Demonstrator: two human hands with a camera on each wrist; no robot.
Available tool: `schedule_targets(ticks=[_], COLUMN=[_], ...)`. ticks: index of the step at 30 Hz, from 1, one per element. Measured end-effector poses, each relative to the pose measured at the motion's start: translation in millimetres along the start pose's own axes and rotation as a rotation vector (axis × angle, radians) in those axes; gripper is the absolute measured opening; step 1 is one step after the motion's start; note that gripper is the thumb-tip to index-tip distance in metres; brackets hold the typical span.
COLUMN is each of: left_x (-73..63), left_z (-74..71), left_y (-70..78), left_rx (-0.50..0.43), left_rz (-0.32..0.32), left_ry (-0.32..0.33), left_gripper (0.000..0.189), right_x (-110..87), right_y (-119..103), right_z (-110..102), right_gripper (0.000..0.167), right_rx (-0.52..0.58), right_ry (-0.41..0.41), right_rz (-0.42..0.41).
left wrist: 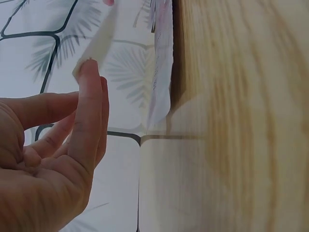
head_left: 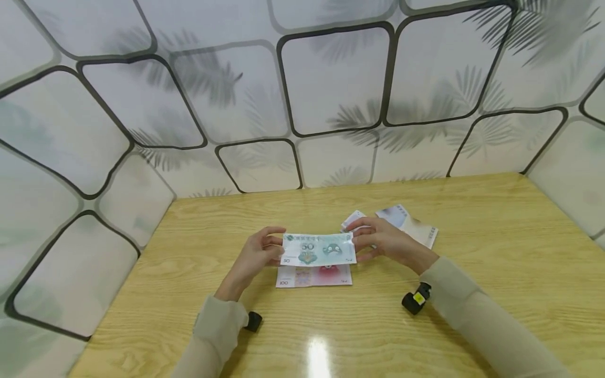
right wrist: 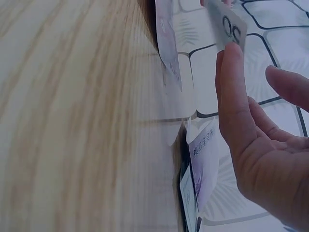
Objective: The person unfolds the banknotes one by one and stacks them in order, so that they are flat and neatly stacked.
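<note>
A green-and-white play banknote (head_left: pixel 319 249) marked 50 hangs above the table between both hands, its face toward the head camera. My left hand (head_left: pixel 259 251) is at its left edge; in the left wrist view a straight fingertip (left wrist: pixel 88 70) touches the note's corner (left wrist: pixel 81 73). At the right edge is my right hand (head_left: pixel 380 241). In the right wrist view one straight fingertip (right wrist: pixel 232 50) meets the note's end (right wrist: pixel 231 24), while another digit (right wrist: pixel 287 87) stands apart from it. Beneath, a pink play banknote (head_left: pixel 314 277) marked 100 is partly covered by the green one.
Behind my right hand lie more paper notes, a pale one (head_left: pixel 408 224) and a smaller white one (head_left: pixel 353 218) partly hidden by fingers. The wooden table (head_left: pixel 189 294) meets a patterned wall (head_left: pixel 331 157) at the back.
</note>
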State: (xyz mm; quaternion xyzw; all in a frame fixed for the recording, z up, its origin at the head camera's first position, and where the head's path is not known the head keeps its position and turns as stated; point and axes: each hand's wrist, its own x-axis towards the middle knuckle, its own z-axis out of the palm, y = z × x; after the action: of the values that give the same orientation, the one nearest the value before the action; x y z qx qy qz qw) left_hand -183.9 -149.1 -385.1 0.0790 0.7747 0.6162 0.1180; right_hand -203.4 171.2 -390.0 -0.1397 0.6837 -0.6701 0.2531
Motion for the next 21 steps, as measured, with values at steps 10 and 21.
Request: schedule_targets(ticks=[10,21], left_x=[-1.9,2.2], left_z=[-0.8,1.2], left_y=[-4.4,-2.6], left_rx=[-0.035,0.022], left_rz=[-0.046,-0.061], left_ry=[-0.037,-0.063], left_gripper=[0.047,0.034], right_x=[1.4,5.5], right_y=[3.7,6.8], right_z=[5.8,9.2], right_gripper=[0.045,0.042], right_rx=[0.005,0.008], right_ry=[-0.032,-0.001], right_rz=[0.008,0.012])
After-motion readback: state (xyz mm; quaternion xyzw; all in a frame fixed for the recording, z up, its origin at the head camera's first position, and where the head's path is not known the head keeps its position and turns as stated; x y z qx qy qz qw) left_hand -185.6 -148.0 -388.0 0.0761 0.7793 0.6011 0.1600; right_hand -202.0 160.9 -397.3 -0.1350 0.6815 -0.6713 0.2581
